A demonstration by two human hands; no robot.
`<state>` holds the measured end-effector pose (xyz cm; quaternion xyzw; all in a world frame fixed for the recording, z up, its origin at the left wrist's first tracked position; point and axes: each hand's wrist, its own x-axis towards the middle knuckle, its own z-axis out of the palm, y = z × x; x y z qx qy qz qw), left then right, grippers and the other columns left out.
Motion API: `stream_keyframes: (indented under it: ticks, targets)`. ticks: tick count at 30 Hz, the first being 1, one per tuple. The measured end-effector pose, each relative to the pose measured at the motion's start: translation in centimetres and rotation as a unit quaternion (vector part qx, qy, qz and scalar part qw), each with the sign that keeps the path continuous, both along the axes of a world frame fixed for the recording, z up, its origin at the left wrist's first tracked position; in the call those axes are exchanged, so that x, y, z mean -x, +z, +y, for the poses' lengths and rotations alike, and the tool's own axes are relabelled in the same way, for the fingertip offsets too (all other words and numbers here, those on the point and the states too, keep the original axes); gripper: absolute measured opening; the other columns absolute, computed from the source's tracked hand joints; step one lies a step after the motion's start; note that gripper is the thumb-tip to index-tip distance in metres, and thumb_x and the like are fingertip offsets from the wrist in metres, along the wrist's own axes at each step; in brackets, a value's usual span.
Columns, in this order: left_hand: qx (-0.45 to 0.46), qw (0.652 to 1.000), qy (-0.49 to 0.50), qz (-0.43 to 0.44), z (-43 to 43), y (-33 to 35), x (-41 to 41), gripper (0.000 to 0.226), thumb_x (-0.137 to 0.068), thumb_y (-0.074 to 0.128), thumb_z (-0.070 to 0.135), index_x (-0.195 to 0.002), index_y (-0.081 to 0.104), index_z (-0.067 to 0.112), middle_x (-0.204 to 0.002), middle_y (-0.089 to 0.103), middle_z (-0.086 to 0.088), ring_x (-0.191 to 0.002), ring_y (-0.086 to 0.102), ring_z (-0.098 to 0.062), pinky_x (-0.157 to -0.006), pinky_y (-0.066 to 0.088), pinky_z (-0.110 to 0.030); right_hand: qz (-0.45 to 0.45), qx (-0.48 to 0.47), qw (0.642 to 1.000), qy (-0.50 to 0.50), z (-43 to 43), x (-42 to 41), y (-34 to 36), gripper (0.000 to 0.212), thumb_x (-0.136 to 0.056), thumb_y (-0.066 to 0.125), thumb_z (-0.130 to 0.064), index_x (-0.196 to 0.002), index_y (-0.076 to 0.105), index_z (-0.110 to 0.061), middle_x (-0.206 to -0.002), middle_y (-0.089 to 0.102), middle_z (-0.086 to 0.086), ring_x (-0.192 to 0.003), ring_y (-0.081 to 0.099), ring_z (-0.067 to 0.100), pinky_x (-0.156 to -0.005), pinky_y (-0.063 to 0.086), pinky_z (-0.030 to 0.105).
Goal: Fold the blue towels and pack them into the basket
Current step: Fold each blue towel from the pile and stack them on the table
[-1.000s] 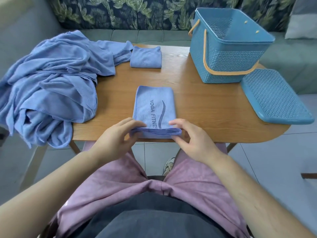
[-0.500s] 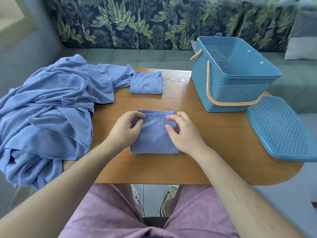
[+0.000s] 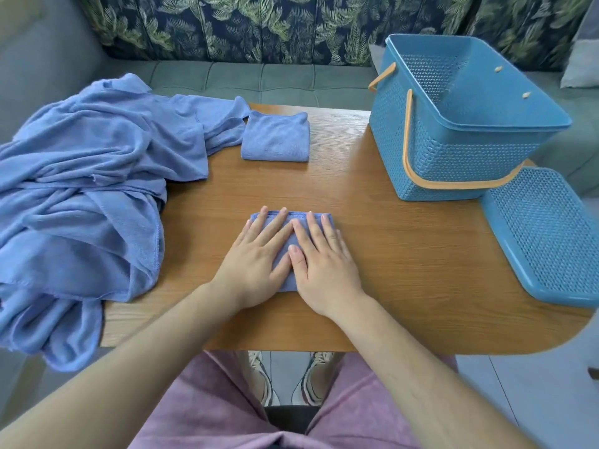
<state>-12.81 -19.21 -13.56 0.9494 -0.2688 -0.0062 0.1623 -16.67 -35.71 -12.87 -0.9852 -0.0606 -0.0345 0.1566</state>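
Blue folded towel (image 3: 287, 251) under left hand (image 3: 256, 260) and right hand (image 3: 322, 264), fingers flat, pressing down

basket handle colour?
Orange handle on the blue basket, clearest in the head view.

A wooden table (image 3: 405, 254) fronts a grey-green sofa (image 3: 259, 82) with leaf-patterned backrest (image 3: 259, 27).
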Motion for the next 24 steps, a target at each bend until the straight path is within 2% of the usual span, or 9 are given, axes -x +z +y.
stream_keyframes:
  ticks: [3,6,12,14,15,18,20,22,24]
  targets:
    - [0.008,1.000,-0.010,0.010,0.2,-0.8,-0.5,0.067,-0.099,0.014,0.058,-0.160,0.016,0.031,-0.167,0.006,0.010,-0.154,-0.010,-0.018,-0.122,-0.009,-0.030,0.045,0.001,0.999,-0.003,-0.2,-0.1,-1.0,0.075,-0.096,-0.003,-0.054,-0.162,0.010,-0.023,-0.170,-0.002,0.000,-0.156,-0.013,0.020,-0.127,0.002,0.043]
    - [0.006,1.000,-0.012,0.015,0.3,-0.8,-0.5,0.068,-0.098,0.011,0.059,-0.160,0.013,0.031,-0.167,0.003,0.011,-0.154,-0.013,-0.016,-0.121,-0.012,-0.029,0.060,0.009,0.998,0.009,-0.2,-0.2,-0.5,0.077,-0.093,-0.009,-0.055,-0.162,0.005,-0.024,-0.170,-0.006,-0.001,-0.155,-0.017,0.019,-0.127,-0.004,0.040]
    - [0.010,0.999,-0.021,0.023,-1.7,-0.3,-1.8,0.072,-0.095,0.010,0.062,-0.160,0.017,0.032,-0.167,0.006,0.010,-0.155,-0.007,-0.018,-0.123,-0.007,-0.033,0.067,0.031,0.997,-0.016,-1.9,-1.0,-0.1,0.058,-0.108,0.010,-0.046,-0.162,0.006,-0.025,-0.170,-0.004,-0.003,-0.155,-0.013,0.018,-0.127,-0.003,0.042]
    - [0.005,0.999,-0.030,0.031,-3.1,-0.3,-2.8,0.072,-0.093,0.009,0.062,-0.159,0.016,0.033,-0.167,0.006,0.011,-0.155,-0.006,-0.018,-0.124,-0.005,-0.034,0.058,0.049,0.996,-0.041,-2.9,-1.8,-0.3,0.058,-0.108,0.009,-0.045,-0.162,0.014,-0.024,-0.170,0.004,-0.001,-0.156,-0.007,0.022,-0.126,-0.001,0.044]
    - [0.005,0.999,-0.031,0.035,-3.9,-0.5,-3.4,0.073,-0.092,0.008,0.062,-0.159,0.016,0.033,-0.167,0.006,0.011,-0.155,-0.006,-0.018,-0.125,-0.004,-0.036,0.040,0.059,0.996,-0.060,-3.3,-2.1,-0.2,0.058,-0.107,0.013,-0.043,-0.160,0.024,-0.022,-0.169,0.013,0.001,-0.157,0.001,0.026,-0.126,0.003,0.045]
    - [0.006,0.998,-0.036,0.045,-6.1,-1.1,-5.3,0.078,-0.090,0.002,0.061,-0.159,0.018,0.031,-0.167,0.006,0.011,-0.155,-0.007,-0.018,-0.126,0.002,-0.042,-0.054,0.065,0.990,-0.117,-3.4,-2.1,0.5,0.040,-0.100,0.042,-0.028,-0.132,0.061,-0.017,-0.146,0.054,0.006,-0.139,0.042,0.035,-0.112,0.033,0.045]
    - [0.002,0.996,-0.063,0.063,-7.1,-1.2,-6.6,0.082,-0.087,-0.005,0.057,-0.160,0.017,0.026,-0.167,0.004,0.009,-0.154,-0.009,-0.020,-0.126,-0.002,-0.042,-0.062,0.034,0.989,-0.128,-2.6,-1.6,0.4,0.043,-0.095,0.036,-0.028,-0.128,0.063,-0.020,-0.130,0.062,0.003,-0.124,0.054,0.031,-0.102,0.042,0.042]
    - [0.040,0.991,-0.087,0.096,-7.8,-0.5,-8.0,0.076,-0.093,-0.001,0.049,-0.159,0.021,0.019,-0.167,0.007,0.004,-0.154,-0.008,-0.022,-0.124,-0.005,-0.042,-0.034,0.017,0.990,-0.138,-2.2,-1.5,0.2,0.059,-0.096,0.022,-0.037,-0.143,0.053,-0.022,-0.136,0.060,0.006,-0.130,0.052,0.033,-0.110,0.041,0.044]
    - [0.128,0.983,-0.067,0.110,-8.0,0.0,-9.3,0.062,-0.099,0.015,0.035,-0.155,0.034,0.015,-0.166,0.018,0.001,-0.155,0.000,-0.020,-0.125,-0.002,-0.044,-0.024,0.017,0.987,-0.159,-2.5,-2.4,-0.3,0.065,-0.097,0.020,-0.047,-0.152,0.045,-0.024,-0.142,0.057,0.010,-0.136,0.047,0.037,-0.115,0.036,0.050]
